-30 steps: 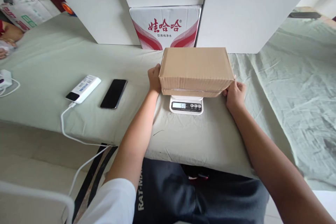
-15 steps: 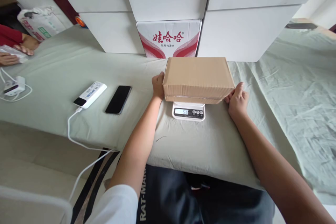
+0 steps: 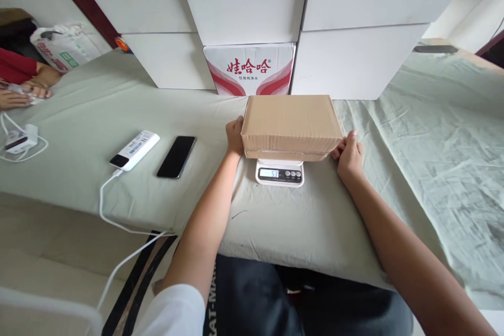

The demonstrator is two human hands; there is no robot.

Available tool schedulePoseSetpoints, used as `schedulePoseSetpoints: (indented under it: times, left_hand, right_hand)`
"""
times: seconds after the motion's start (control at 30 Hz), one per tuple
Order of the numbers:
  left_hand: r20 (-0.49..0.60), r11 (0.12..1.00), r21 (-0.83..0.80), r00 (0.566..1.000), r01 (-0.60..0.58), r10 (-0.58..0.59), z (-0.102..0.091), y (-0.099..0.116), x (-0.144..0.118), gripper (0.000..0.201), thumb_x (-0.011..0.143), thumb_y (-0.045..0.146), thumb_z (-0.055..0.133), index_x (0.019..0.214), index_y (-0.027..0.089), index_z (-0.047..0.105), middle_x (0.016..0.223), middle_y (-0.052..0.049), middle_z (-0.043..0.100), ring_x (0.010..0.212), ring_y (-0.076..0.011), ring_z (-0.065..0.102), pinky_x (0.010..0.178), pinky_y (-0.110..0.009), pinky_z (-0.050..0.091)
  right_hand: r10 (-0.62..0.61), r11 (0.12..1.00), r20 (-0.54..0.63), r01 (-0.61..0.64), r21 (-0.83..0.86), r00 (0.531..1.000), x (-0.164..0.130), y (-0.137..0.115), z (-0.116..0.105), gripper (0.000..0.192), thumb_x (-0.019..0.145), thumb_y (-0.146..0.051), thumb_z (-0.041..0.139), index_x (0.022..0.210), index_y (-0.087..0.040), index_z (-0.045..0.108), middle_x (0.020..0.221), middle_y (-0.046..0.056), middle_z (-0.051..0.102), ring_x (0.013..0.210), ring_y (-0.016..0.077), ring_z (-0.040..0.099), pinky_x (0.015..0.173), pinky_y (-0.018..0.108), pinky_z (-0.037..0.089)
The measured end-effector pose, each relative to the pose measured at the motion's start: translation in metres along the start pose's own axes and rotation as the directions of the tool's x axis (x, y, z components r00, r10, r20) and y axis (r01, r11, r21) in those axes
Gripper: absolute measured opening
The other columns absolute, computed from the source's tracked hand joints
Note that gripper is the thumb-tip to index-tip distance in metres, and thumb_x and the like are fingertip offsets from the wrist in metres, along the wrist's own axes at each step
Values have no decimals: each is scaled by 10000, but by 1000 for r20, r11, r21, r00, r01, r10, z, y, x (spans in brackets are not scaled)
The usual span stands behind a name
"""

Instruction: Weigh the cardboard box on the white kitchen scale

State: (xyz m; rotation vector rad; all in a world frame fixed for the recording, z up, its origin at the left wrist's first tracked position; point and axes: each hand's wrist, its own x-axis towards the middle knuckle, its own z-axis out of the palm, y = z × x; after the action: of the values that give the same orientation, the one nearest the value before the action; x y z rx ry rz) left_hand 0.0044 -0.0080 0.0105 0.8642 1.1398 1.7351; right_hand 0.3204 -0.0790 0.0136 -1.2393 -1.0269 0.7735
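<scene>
A closed brown cardboard box (image 3: 290,123) rests on a small white digital scale (image 3: 279,172) whose display shows digits. My left hand (image 3: 235,135) presses against the box's left end. At the box's right front corner my right hand (image 3: 347,153) touches it with fingers curled along the edge. Both hands flank the box on the pale green cloth-covered table (image 3: 283,215).
A black phone (image 3: 176,156) and a white power bank (image 3: 134,150) with a white cable lie left of the scale. White boxes and a red-and-white printed carton (image 3: 249,69) stack behind. Another person's hands (image 3: 23,93) and a small white device (image 3: 19,139) are at far left.
The view has tilted slightly; the box, scale and both hands keep their places relative to each other. The reading on the scale looks the same.
</scene>
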Motion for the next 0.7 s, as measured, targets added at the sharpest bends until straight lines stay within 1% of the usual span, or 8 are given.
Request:
schedulePoseSetpoints:
  times: [0.1, 0.27, 0.43, 0.63, 0.7]
  left_hand:
    - [14, 995, 63, 997, -79, 78, -1, -1, 0, 630, 970, 295, 780, 568, 246, 297, 598, 67, 246, 606, -113, 241, 563, -277, 263]
    - [39, 986, 106, 992, -128, 124, -2, -3, 1, 621, 964, 325, 744, 575, 249, 266, 604, 65, 219, 621, -111, 219, 573, -283, 225]
    - [54, 985, 109, 990, -134, 129, -3, -6, 2, 592, 959, 324, 715, 590, 252, 258, 613, 60, 206, 637, -114, 212, 580, -292, 211]
    - [30, 992, 85, 995, -95, 92, -3, -7, 4, 606, 977, 292, 731, 577, 249, 278, 615, 56, 239, 617, -114, 242, 577, -295, 233]
    - [39, 990, 94, 994, -108, 105, -3, -7, 3, 607, 979, 290, 726, 569, 246, 281, 611, 55, 237, 615, -114, 239, 579, -299, 224]
  right_hand:
    - [-5, 999, 15, 5, -39, 1000, -1, 0, -1, 841, 916, -1062, 456, 646, -298, 233, 502, -41, 294, 466, 141, 327, 427, 339, 275]
    - [0, 1000, 4, 0, -21, 1000, 0, 2, -1, 832, 935, -1027, 500, 644, -295, 233, 506, -44, 303, 468, 134, 315, 444, 340, 269]
    - [-6, 1000, 9, 7, -29, 1000, 1, 2, 0, 831, 945, -1019, 493, 644, -293, 223, 496, -50, 299, 452, 125, 310, 446, 342, 270]
    - [-4, 996, 45, 8, -87, 999, -2, -1, 0, 821, 944, -1029, 460, 611, -303, 276, 476, -34, 326, 445, 144, 325, 446, 366, 277]
    - [-2, 997, 41, 5, -82, 999, -2, -1, 0, 820, 946, -1024, 469, 603, -304, 278, 480, -34, 319, 448, 145, 325, 447, 366, 274]
